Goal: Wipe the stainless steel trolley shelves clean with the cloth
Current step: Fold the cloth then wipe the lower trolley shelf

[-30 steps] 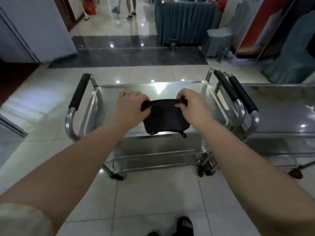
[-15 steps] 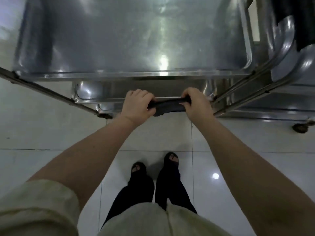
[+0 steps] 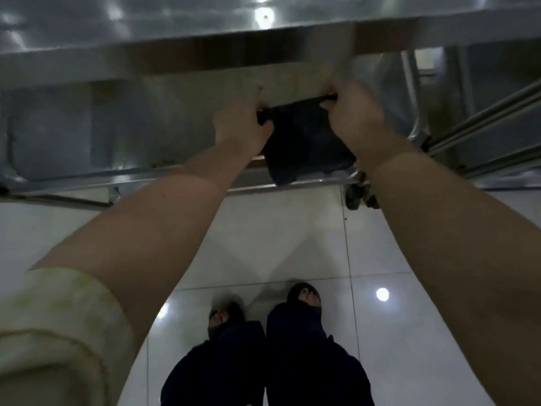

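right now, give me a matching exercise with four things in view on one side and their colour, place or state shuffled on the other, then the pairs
Things:
1. cloth
2. left hand
3. caster wheel
4. sleeve

Place, colour or state:
a. pale, at the bottom left of the view
b. dark, hanging down
c. resting on the floor tiles
d. gripping a top corner of the cloth

Pairs: 1-b, 2-d, 3-c, 4-a

I've moved my left hand (image 3: 238, 126) and right hand (image 3: 352, 115) under the top shelf (image 3: 175, 58). The cloth (image 3: 304, 145), bunched before, now hangs open over the lower shelf (image 3: 87, 136).
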`<state>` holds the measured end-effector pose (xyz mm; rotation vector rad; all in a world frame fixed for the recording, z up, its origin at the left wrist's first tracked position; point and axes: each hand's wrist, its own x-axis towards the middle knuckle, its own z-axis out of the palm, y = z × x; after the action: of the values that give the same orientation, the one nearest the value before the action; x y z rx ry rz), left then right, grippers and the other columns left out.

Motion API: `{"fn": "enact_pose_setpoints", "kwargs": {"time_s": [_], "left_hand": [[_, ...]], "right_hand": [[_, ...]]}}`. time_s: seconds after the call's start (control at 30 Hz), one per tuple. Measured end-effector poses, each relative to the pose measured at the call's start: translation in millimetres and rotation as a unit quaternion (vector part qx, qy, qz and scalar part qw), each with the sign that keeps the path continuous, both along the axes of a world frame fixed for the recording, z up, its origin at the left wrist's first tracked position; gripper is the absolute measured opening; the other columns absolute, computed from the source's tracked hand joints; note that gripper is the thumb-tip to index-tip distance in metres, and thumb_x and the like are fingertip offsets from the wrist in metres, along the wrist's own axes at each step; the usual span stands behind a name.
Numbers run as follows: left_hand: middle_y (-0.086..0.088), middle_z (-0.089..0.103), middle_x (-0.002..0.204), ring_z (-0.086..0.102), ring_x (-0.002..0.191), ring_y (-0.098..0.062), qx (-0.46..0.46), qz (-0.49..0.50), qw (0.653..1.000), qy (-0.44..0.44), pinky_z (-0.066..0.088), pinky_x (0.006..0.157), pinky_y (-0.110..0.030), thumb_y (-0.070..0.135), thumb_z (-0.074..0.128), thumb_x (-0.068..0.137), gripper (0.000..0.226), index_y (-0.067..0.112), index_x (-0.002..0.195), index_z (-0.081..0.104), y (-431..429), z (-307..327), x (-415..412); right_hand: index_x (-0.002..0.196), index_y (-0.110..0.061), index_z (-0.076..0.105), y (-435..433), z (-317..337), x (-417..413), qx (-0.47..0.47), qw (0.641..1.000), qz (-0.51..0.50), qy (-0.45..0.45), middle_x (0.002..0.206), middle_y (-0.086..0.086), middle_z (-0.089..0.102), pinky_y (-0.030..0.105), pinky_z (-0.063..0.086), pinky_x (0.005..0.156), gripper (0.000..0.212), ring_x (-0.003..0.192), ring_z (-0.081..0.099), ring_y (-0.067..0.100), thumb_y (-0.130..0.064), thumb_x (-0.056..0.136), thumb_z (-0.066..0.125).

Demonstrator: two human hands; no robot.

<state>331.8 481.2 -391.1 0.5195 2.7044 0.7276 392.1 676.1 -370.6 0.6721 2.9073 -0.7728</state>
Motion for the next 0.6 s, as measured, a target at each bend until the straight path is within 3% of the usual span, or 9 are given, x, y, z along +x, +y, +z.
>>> {"fn": "enact_pose_setpoints", "kwargs": {"time_s": [0.07,0.17,0.27,0.33,0.4,0.5,0.6], "left_hand": [[-0.008,0.061,0.124,0.055,0.117,-0.029,0.001,0.016,0.998,0.067,0.044,0.098,-0.039,0.03,0.059,0.086,0.041,0.022,0.126,0.061,4,-24,-27],[-0.009,0.063,0.123,0.056,0.115,-0.031,0.036,0.035,0.987,0.154,0.045,0.094,-0.038,0.031,0.053,0.086,0.041,0.022,0.125,0.063,-10,-42,-49],[-0.011,0.06,0.132,0.051,0.124,-0.034,0.008,-0.05,0.977,0.209,0.039,0.101,-0.039,0.032,0.046,0.087,0.046,0.02,0.129,0.063,-30,-52,-71],[-0.008,0.043,0.151,0.035,0.14,-0.033,-0.098,-0.105,0.967,0.212,0.028,0.113,-0.047,0.036,0.041,0.097,0.048,0.024,0.143,0.049,-37,-55,-85],[-0.003,0.024,0.161,0.017,0.148,-0.032,-0.177,-0.12,0.956,0.199,0.015,0.117,-0.056,0.044,0.032,0.102,0.052,0.031,0.153,0.03,-41,-63,-95],[0.001,0.015,0.164,0.007,0.151,-0.03,-0.174,-0.098,0.963,0.179,0.003,0.117,-0.06,0.052,0.023,0.103,0.055,0.036,0.155,0.018,-44,-70,-100],[0.002,0.01,0.165,0.003,0.151,-0.029,-0.194,-0.081,0.966,0.148,-0.002,0.116,-0.061,0.055,0.019,0.102,0.056,0.038,0.155,0.014,-50,-72,-99]], "right_hand": [[0.13,-0.018,0.059,2,-25,-19,0.056,0.998,-0.009,0.002,0.131,0.012,0.057,0.032,0.041,0.097,0.036,0.121,0.052,0.029,-0.011,0.097,0.046],[0.134,-0.015,0.056,-16,-47,-9,0.087,0.992,0.051,0.074,0.137,0.011,0.053,0.036,0.032,0.107,0.038,0.131,0.042,0.028,-0.024,0.098,0.047],[0.142,-0.023,0.05,-42,-63,13,0.105,0.984,0.14,0.025,0.153,0.003,0.039,0.047,0.02,0.116,0.048,0.143,0.027,0.028,-0.046,0.101,0.038],[0.152,-0.037,0.029,-50,-74,20,0.103,0.981,0.159,-0.047,0.163,-0.006,0.013,0.054,0.002,0.118,0.06,0.15,0.006,0.028,-0.062,0.098,0.027],[0.153,-0.047,0.008,-51,-84,22,0.127,0.975,0.171,-0.068,0.164,-0.012,-0.003,0.057,-0.007,0.116,0.065,0.151,-0.006,0.025,-0.072,0.093,0.016],[0.15,-0.053,0.001,-28,-91,21,0.163,0.972,0.165,-0.047,0.163,-0.014,-0.002,0.057,-0.006,0.117,0.064,0.151,-0.005,0.023,-0.073,0.09,0.01],[0.151,-0.051,0.006,30,-87,24,0.143,0.984,0.079,-0.076,0.164,-0.01,0.002,0.056,-0.003,0.117,0.065,0.151,-0.002,0.025,-0.073,0.091,0.016]]}}
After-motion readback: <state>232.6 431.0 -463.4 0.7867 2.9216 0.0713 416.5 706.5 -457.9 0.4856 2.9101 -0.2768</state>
